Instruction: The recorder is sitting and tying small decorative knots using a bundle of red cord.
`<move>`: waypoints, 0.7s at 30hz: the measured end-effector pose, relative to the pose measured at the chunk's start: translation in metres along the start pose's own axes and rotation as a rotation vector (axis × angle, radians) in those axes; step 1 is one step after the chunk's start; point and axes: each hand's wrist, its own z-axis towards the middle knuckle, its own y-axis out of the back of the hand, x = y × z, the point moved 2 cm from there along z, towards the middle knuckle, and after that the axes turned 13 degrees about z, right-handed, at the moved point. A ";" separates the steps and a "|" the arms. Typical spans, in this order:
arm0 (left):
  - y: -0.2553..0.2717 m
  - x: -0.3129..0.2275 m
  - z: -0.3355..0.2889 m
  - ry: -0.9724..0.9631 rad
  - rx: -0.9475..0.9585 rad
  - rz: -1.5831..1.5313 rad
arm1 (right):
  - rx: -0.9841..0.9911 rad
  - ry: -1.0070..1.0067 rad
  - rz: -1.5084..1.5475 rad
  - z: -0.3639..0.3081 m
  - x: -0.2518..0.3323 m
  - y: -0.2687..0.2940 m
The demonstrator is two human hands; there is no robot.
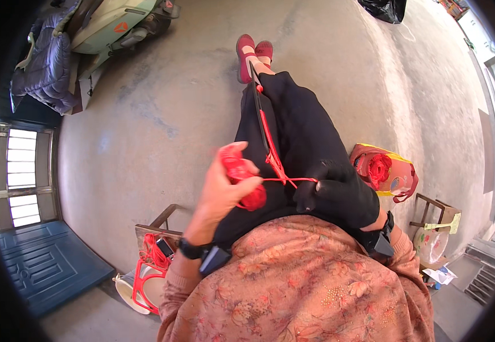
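A bundle of red cord (253,196) is in my left hand (220,185), the fingers wrapped round it. My right hand (341,191) wears a black glove and pinches a red strand (301,179) between thumb and finger. That strand runs across my lap between both hands, meeting the near end of a thin black frame (257,100). The frame lies lengthwise over my dark trousers (304,114) and reaches toward my feet. Red cord covers part of its side (268,134), gathering into a knotted cluster at the near end. Its far part is bare black.
A red bag (410,179) holding more red cord (379,169) stands at my right, by a small wooden chair (444,216). At lower left, a red hoop-like frame (139,285) and tangled red cord (153,253) rest on a stool (173,232). A scooter (113,25) stands upper left.
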 end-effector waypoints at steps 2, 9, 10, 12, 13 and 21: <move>-0.027 0.009 0.009 -0.079 -0.073 0.241 | -0.006 -0.006 0.066 -0.006 -0.006 0.005; -0.035 0.022 0.021 -0.121 -0.348 0.458 | 0.021 -0.021 0.100 -0.024 0.016 -0.014; -0.032 0.021 0.021 -0.131 -0.300 0.436 | -0.058 -0.046 0.084 -0.020 0.021 -0.015; -0.028 0.015 0.019 -0.141 -0.249 0.415 | -0.167 0.050 -0.098 -0.004 0.037 -0.007; -0.021 0.010 0.019 -0.134 -0.194 0.224 | -0.217 0.096 -0.191 0.007 0.045 0.001; 0.039 0.002 0.031 -0.001 -0.329 0.230 | -0.247 0.190 -0.898 0.070 0.009 0.041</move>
